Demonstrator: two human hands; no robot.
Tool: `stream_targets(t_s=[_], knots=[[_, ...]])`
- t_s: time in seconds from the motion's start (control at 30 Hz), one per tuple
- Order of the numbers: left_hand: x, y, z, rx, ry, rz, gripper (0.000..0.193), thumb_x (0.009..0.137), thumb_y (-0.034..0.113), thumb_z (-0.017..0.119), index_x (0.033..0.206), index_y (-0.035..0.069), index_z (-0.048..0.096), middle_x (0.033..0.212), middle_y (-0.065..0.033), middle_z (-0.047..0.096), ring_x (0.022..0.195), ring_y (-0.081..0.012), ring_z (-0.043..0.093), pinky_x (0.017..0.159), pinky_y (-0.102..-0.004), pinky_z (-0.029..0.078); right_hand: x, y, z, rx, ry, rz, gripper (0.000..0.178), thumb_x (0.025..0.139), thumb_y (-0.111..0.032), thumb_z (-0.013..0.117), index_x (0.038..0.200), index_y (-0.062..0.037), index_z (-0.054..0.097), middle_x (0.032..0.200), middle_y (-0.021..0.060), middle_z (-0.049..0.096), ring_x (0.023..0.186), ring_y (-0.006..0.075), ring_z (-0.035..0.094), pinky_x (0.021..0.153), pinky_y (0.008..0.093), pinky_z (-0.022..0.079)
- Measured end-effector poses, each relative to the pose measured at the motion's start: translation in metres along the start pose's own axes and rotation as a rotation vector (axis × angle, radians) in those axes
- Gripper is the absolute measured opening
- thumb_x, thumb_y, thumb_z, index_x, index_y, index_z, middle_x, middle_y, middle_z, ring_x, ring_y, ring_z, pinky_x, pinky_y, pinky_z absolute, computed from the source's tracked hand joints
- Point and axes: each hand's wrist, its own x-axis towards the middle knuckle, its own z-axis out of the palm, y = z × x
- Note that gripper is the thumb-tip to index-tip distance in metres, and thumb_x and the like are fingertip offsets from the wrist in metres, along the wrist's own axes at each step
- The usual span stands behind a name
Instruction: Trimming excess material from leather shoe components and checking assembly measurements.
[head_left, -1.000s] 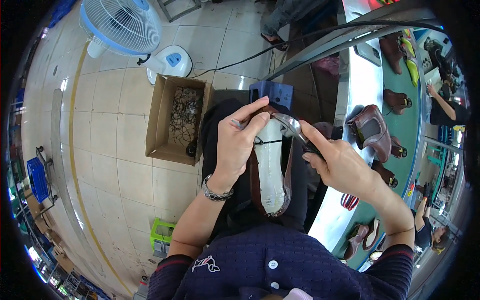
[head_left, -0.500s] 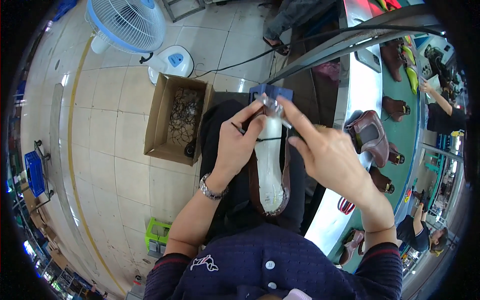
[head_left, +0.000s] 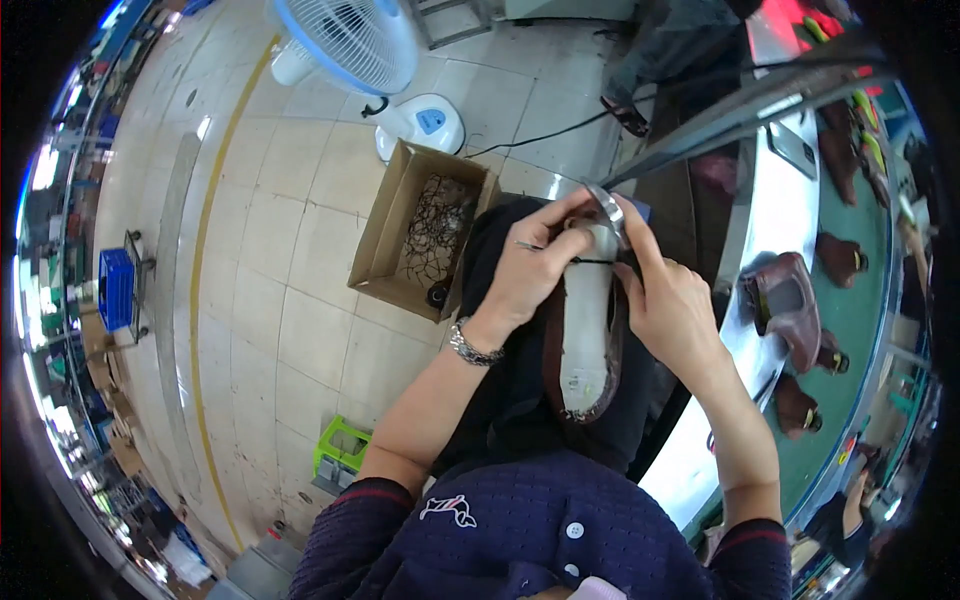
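Note:
A brown leather shoe (head_left: 591, 340) lies sole up on my lap, its pale bottom exposed and a thin black cord (head_left: 596, 261) across it. My left hand (head_left: 528, 272) is closed on its far end, thumb pressed on the sole. A thin dark stick-like piece (head_left: 528, 246) shows at the left fingers; its kind is unclear. My right hand (head_left: 672, 305) wraps the right side of that same end, fingers closed against a shiny silver strip (head_left: 606, 207) that curves over the end. Fingers hide how the strip meets the shoe.
Left of my legs sits a cardboard box (head_left: 372, 240) with dark, stringy scraps. Beyond it stands a blue-and-white fan (head_left: 350, 40). A metal-edged bench (head_left: 735, 300) on my right carries brown shoes (head_left: 790, 310) and a phone (head_left: 792, 150). A slanted metal bar (head_left: 700, 130) crosses ahead.
The view has shifted, so the scene appears further right. My right hand has turned and closed in beside the shoe's end; the silver strip now stands higher and curved there.

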Motion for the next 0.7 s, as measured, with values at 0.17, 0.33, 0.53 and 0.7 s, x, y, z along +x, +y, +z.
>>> stream_targets(t_s=[0.17, 0.33, 0.53, 0.7], knots=[[-0.019, 0.007, 0.002, 0.35, 0.06, 0.311, 0.065, 0.089, 0.007, 0.064, 0.145, -0.006, 0.032, 0.141, -0.0143, 0.047, 0.123, -0.0191, 0.049, 0.103, -0.0297, 0.039, -0.058, 0.014, 0.003, 0.389, 0.11, 0.136, 0.067, 0.089, -0.011, 0.059, 0.148, -0.0163, 0.028, 0.082, 0.0259, 0.065, 0.074, 0.0438, 0.064, 0.067, 0.0499, 0.05], [-0.038, 0.005, 0.002, 0.66, 0.23, 0.373, 0.038, 0.095, 0.003, 0.055, 0.132, -0.005, 0.053, 0.142, -0.0153, 0.048, 0.122, -0.0192, 0.051, 0.101, -0.0295, 0.04, -0.176, 0.067, 0.052, 0.232, 0.384, 0.722, 0.066, 0.093, -0.016, 0.056, 0.15, -0.013, 0.024, 0.103, 0.0312, 0.063, 0.092, 0.0452, 0.063, 0.081, 0.0492, 0.048], [-0.032, 0.009, 0.011, 0.962, 0.266, 0.453, 0.027, 0.097, 0.009, 0.058, 0.118, -0.005, 0.064, 0.131, -0.0147, 0.056, 0.117, -0.0194, 0.055, 0.095, -0.0295, 0.044, -0.222, 0.125, 0.088, -0.013, 0.5, 0.918, 0.059, 0.09, -0.02, 0.061, 0.142, -0.0028, 0.039, 0.121, 0.028, 0.053, 0.112, 0.0434, 0.052, 0.094, 0.0477, 0.042], [-0.039, 0.008, 0.009, 1.056, 0.294, 0.455, 0.026, 0.099, 0.013, 0.054, 0.114, -0.006, 0.065, 0.134, -0.0154, 0.054, 0.115, -0.0204, 0.056, 0.096, -0.0309, 0.045, -0.169, 0.188, 0.058, 0.258, 0.856, 0.901, 0.065, 0.083, -0.024, 0.071, 0.139, -0.0059, 0.044, 0.105, 0.0203, 0.062, 0.091, 0.0337, 0.062, 0.082, 0.0415, 0.049]])
